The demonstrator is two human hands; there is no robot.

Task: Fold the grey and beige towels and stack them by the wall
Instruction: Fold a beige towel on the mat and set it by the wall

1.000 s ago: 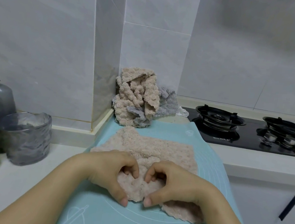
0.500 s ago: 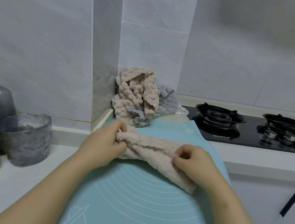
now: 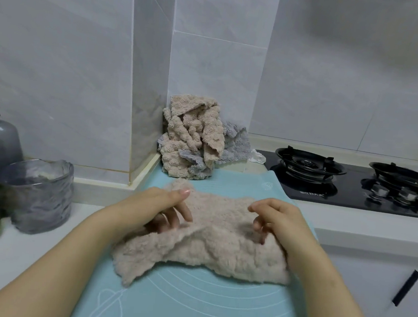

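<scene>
A beige towel [image 3: 221, 240] lies loosely folded across the middle of a blue mat [image 3: 190, 303]. The left hand [image 3: 158, 207] and right hand [image 3: 276, 219] rest on it, fingers relaxed, gripping nothing. At the mat's far edge, a crumpled pile [image 3: 191, 141] of beige and grey towels leans against the wall [image 3: 218, 70].

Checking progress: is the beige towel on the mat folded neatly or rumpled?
Folded over but rumpled: the beige towel shows an overlapping flap, uneven edges, a corner trailing off.

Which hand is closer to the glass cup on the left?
Left. The left hand is at the towel's left side, just right of the cup; the right hand is farther right, across the towel.
</scene>
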